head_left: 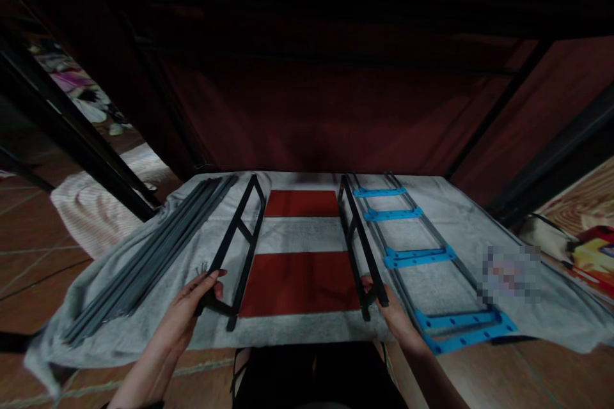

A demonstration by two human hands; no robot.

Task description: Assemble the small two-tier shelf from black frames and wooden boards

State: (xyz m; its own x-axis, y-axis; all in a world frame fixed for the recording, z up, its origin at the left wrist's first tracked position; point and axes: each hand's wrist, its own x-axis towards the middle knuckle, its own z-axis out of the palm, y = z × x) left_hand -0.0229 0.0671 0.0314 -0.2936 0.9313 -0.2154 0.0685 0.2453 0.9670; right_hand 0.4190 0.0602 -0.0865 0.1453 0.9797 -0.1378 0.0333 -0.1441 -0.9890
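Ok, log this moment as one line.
left hand: shut on left frame | right hand: shut on right frame | both on grey cloth

A home floor: terracotta tiles [43, 255], grey blanket [307, 233], scattered shoes [91, 108].

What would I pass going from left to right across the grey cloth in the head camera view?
Bundle of grey rods → left hand gripping the left black frame → red panels → right black frame held by the right hand → rails with blue crosspieces.
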